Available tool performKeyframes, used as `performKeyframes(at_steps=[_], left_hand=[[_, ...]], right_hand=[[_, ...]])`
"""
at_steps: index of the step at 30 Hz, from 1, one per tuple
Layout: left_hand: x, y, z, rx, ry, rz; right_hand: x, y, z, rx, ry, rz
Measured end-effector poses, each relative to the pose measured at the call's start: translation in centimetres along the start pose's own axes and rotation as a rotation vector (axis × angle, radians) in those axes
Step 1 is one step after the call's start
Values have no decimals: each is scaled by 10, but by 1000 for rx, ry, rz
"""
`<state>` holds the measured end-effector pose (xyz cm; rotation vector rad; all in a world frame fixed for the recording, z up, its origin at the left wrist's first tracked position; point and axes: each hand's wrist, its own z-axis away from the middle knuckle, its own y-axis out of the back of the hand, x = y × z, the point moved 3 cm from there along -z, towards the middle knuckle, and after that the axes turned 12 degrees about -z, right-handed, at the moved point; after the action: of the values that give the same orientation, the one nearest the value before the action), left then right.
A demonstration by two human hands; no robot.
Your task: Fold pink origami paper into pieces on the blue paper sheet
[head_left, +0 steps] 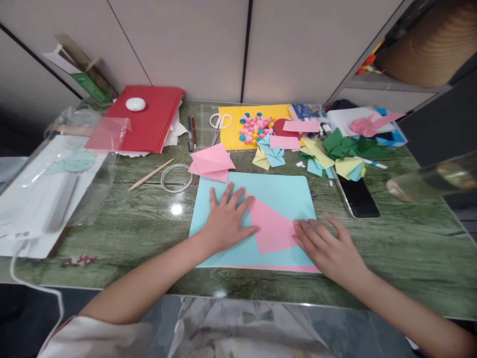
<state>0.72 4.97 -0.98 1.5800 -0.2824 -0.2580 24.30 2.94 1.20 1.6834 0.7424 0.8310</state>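
A pink sheet of paper (271,226), with one slanted top edge, lies on a light blue stack of paper (219,256) in front of me. My left hand (228,219) rests flat on the blue paper with its fingers spread, the fingertips and thumb reaching the pink sheet's left side. At the pink sheet's right corner, my right hand (328,243) lies with its fingers stretched out and the fingertips touching it. Folded pink papers (212,161) overlap the stack's upper left corner.
Behind the stack lie white scissors (220,122), small pink balls (255,130) on yellow paper (231,141), and folded green papers (341,144). A phone (359,199) is at right, beside a clear bottle (428,181). Leftward are a tape roll (176,190), a wooden stick (151,175) and a red folder (149,124).
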Motion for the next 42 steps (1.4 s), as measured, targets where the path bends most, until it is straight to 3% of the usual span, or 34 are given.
performKeyframes(at_steps=[5,9,12,13,17,21,26,31,37,42], left_hand=[[-3,0,1,19,-93,-8],[-7,1,1,46,-149,-15],[-8,2,1,77,-174,-21],[-8,3,0,88,-169,-21],[-10,3,-2,112,-127,8],[-15,3,-5,143,-14,92],[-19,5,-7,174,52,182],[-22,10,-11,179,65,415],[-16,9,-18,103,157,808],[-11,1,-21,60,255,1052]], right_hand=[[5,6,-9,38,-4,-95],[12,1,-35,-24,-266,-300],[12,-11,-63,-161,-451,-512],[11,-15,-72,-221,-501,-578],[10,-21,-103,-252,-572,-612],[17,-26,-113,-321,-628,-693],[25,-34,-110,-349,-631,-854],[26,-38,-105,-299,-552,-1052],[17,-29,-108,-248,-446,-1280],[12,-16,-110,-137,-452,-1345]])
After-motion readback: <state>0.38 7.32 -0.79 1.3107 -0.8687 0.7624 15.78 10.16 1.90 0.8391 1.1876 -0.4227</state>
